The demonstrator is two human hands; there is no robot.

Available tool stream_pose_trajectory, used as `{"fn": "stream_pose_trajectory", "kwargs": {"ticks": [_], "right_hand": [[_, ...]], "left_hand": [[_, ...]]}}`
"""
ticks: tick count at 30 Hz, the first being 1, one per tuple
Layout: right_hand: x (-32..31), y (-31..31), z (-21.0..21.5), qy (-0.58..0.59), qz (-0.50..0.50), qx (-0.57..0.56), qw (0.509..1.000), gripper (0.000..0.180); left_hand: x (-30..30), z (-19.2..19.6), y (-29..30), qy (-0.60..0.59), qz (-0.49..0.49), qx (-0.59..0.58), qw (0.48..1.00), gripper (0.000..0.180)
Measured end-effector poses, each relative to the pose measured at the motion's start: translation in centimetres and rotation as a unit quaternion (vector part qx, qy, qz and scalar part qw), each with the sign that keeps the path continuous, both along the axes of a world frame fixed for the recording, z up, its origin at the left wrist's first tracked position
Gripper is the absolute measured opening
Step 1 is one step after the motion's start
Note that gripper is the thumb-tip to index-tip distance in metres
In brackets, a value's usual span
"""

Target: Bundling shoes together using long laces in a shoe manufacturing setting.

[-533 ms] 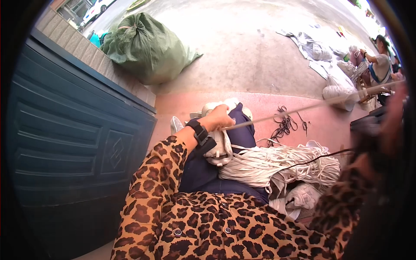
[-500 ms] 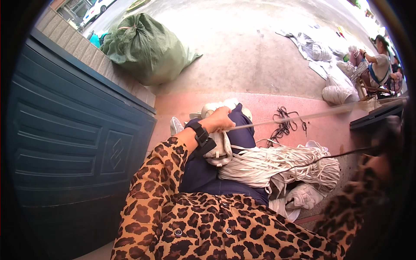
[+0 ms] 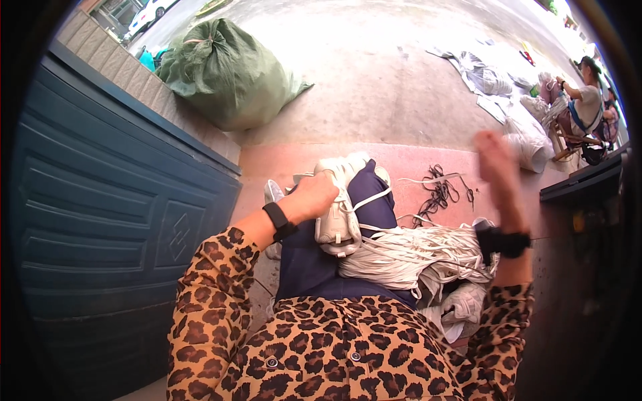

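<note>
"Laces, pale, bulk lot: where placed?"
"Bundle (image 3: 408, 257), one, across the right thigh and out past it, just beside the shoe."

"Shoe?"
"White shoe (image 3: 338, 224), one, on the lap, between bundle and left hand."

"Left hand (image 3: 314, 195)?"
"One, laid against the shoe's upper side, fingers bent inward; whether they pinch a lace, cannot tell. Best held firm, so tension does not twist the shoe."

"Single lace (image 3: 372, 197)?"
"One, white, running from the shoe over the knee. Better flat and clear of the bundle; a snag seems likely otherwise."

"Right hand (image 3: 497, 167)?"
"One, raised well apart from the shoe, blurred; finger state cannot be told. An even draw would serve better than a jerk."

"Farther items?"
"Dark cord (image 3: 438, 192), tangled, on pink floor (image 3: 267, 157); beyond it, green sack (image 3: 224, 83), gathered at the top."
</note>
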State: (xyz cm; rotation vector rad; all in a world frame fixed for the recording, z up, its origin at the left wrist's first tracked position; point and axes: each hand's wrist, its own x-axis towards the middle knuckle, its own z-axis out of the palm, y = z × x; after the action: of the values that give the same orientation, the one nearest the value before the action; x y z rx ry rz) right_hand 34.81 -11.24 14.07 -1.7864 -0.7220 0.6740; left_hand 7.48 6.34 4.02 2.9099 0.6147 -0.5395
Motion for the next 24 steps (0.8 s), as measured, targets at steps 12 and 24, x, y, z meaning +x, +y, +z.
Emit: {"fn": "stream_pose_trajectory", "kwargs": {"ticks": [12,24], "right_hand": [[-19.4,7.4,-15.8,-0.270,0.249,-0.033,0.930,0.013],[-20.3,8.8,-16.2,-0.572,0.332,-0.058,0.748,0.004]], "left_hand": [[-8.2,-4.2,-2.3,-0.242,0.140,0.131,0.951,0.004],[-6.8,-5.2,-3.1,-0.322,0.234,0.054,0.916,0.014]]}}
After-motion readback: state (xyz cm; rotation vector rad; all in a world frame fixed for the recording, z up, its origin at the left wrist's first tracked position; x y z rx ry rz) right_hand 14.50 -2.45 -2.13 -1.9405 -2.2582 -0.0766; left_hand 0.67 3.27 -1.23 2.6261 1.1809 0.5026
